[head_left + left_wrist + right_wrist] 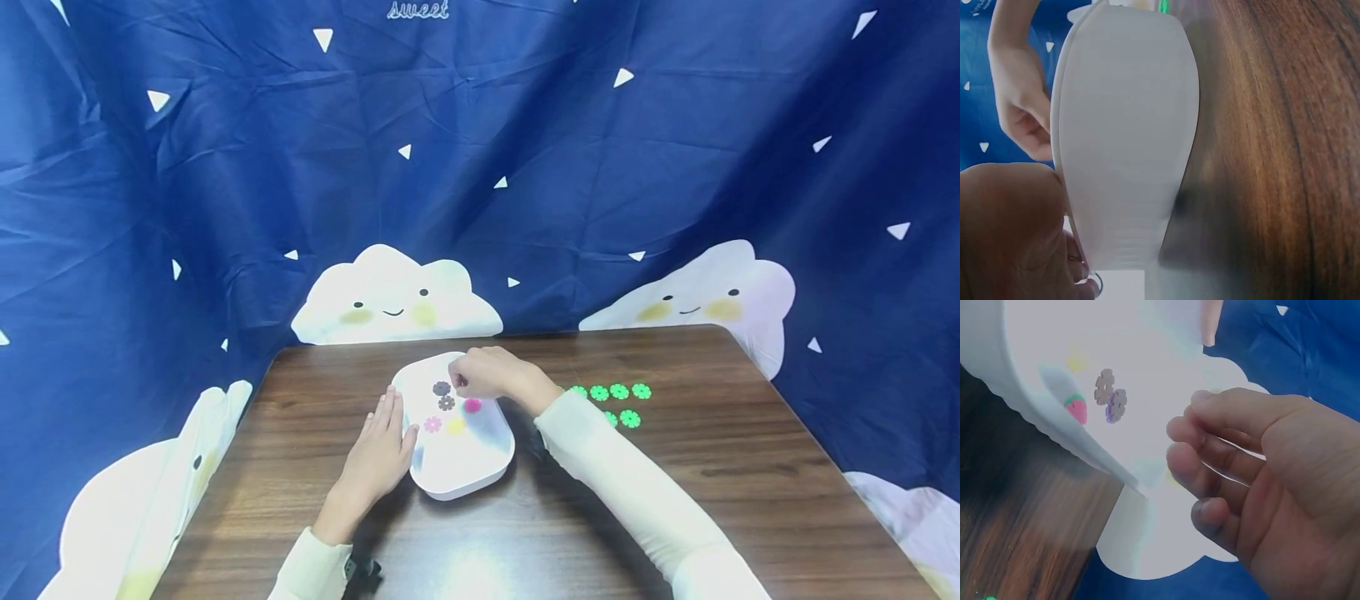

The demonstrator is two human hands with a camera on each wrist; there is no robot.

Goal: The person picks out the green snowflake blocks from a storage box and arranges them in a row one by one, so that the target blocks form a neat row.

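A white box with rounded corners stands on the table. Two grey-brown flower-shaped discs lie side by side on its top, with a purple edge showing at one in the right wrist view. Pink flower, yellow and magenta shapes are near them; the magenta one looks like a strawberry in the right wrist view. My left hand rests along the box's left edge, fingers straight. Over the far right part of the top is my right hand, its fingers loosely bent, nothing visible between them.
Several bright green flower-shaped discs lie in rows to the right of the box, some hidden behind the right sleeve. A blue curtain with white clouds hangs behind the brown wooden table.
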